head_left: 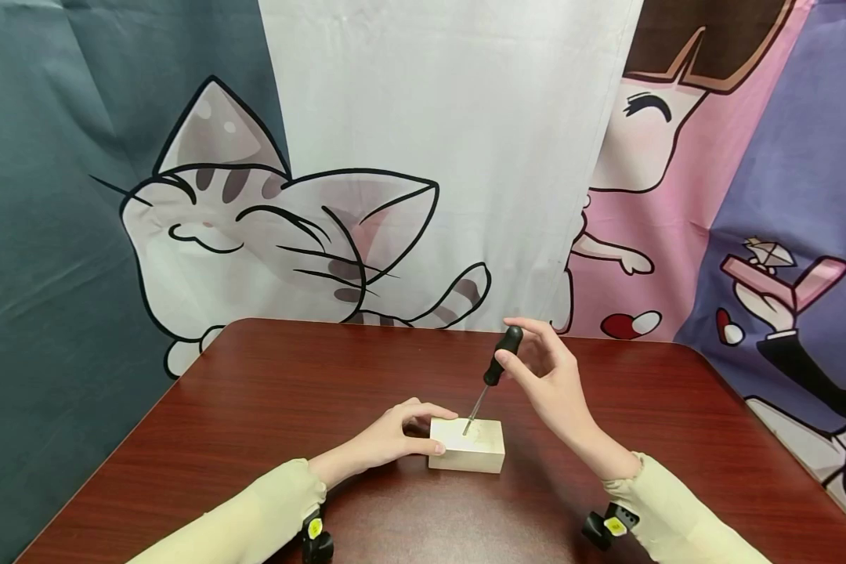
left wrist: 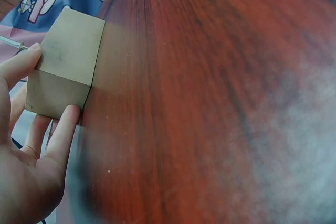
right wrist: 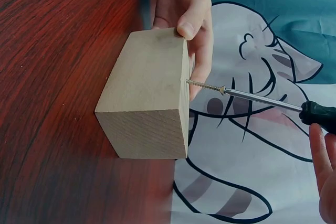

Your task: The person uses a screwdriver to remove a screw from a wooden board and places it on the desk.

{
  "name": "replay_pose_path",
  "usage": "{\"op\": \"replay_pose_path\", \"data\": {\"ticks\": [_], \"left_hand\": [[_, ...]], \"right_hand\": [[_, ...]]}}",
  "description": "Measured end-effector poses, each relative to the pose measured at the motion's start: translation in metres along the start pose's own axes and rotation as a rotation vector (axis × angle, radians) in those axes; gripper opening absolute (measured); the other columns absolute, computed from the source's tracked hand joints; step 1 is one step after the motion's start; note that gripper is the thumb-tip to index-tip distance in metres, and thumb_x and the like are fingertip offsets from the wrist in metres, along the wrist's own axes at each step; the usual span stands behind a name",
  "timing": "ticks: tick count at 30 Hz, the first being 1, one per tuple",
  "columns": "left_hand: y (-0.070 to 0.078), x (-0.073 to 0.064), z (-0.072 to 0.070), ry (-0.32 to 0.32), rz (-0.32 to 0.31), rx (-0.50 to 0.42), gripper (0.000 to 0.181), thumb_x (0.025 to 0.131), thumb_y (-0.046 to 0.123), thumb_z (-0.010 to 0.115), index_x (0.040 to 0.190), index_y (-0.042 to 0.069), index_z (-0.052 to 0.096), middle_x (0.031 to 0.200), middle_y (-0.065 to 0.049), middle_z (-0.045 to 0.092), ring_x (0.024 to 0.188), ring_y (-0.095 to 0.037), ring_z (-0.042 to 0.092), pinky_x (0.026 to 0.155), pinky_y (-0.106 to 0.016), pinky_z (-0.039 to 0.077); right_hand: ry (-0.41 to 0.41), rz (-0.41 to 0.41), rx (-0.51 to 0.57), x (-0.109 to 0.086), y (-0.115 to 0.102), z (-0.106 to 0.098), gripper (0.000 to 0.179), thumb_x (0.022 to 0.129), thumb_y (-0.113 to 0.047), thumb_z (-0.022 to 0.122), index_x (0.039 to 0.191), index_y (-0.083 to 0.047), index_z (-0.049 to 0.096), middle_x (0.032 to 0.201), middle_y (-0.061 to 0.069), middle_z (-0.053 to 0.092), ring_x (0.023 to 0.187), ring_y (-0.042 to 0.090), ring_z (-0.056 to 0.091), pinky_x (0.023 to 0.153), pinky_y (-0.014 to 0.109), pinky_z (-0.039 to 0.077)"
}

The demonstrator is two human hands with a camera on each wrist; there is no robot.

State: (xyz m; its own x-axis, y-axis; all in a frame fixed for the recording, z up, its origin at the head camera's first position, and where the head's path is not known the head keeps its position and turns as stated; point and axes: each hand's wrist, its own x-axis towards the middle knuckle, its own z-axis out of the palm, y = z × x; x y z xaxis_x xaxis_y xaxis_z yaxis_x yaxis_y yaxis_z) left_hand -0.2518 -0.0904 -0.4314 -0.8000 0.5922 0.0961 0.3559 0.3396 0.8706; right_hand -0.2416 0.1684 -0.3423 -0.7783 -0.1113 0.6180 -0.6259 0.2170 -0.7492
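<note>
A pale wooden block (head_left: 468,459) lies on the table, its left end gripped between the thumb and fingers of my left hand (head_left: 386,435). In the left wrist view, the thumb is at the edge of the block (left wrist: 71,45) and other fingers are against its end. A screw (right wrist: 205,85) sticks out of the block's top face, most of its thread showing. The tip of a screwdriver (right wrist: 262,99) meets the screw's head. My right hand (head_left: 551,384) pinches the screwdriver's black handle, which leans slightly right in the head view.
A dark red wooden table (head_left: 289,392) spreads under both hands. Behind it hangs a cloth backdrop (head_left: 437,94) with a cartoon cat and figures. Each sleeve carries a small black wrist camera, one at the left (head_left: 316,540) and one at the right (head_left: 609,526).
</note>
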Motion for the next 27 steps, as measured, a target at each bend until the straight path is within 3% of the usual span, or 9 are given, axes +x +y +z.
{"op": "replay_pose_path", "data": {"ticks": [8, 15, 27], "left_hand": [[0.000, 0.000, 0.000, 0.006, -0.010, -0.001, 0.045, 0.085, 0.030, 0.078, 0.129, 0.029, 0.066, 0.104, -0.004, 0.058, 0.104, -0.016, 0.062, 0.095, -0.036, 0.048], [0.000, 0.000, 0.000, 0.008, -0.008, 0.004, 0.046, 0.084, 0.030, 0.079, 0.129, 0.031, 0.066, 0.104, -0.002, 0.058, 0.104, -0.016, 0.061, 0.096, -0.035, 0.047], [0.000, 0.000, 0.000, 0.007, -0.007, -0.003, 0.045, 0.084, 0.029, 0.079, 0.128, 0.031, 0.066, 0.102, -0.004, 0.057, 0.103, -0.016, 0.062, 0.095, -0.035, 0.048]], "right_hand": [[0.015, 0.001, 0.024, 0.001, 0.000, -0.004, 0.043, 0.090, -0.005, 0.070, 0.131, -0.011, 0.058, 0.088, 0.003, 0.065, 0.064, 0.013, 0.067, 0.064, 0.027, 0.058], [0.064, 0.032, 0.079, -0.001, -0.001, -0.011, 0.039, 0.087, 0.002, 0.071, 0.124, -0.004, 0.059, 0.091, -0.002, 0.069, 0.068, 0.012, 0.068, 0.067, 0.031, 0.060], [0.049, 0.051, 0.081, -0.008, 0.000, -0.021, 0.041, 0.090, 0.001, 0.068, 0.129, 0.000, 0.054, 0.091, -0.004, 0.067, 0.067, 0.012, 0.071, 0.069, 0.029, 0.060]]}}
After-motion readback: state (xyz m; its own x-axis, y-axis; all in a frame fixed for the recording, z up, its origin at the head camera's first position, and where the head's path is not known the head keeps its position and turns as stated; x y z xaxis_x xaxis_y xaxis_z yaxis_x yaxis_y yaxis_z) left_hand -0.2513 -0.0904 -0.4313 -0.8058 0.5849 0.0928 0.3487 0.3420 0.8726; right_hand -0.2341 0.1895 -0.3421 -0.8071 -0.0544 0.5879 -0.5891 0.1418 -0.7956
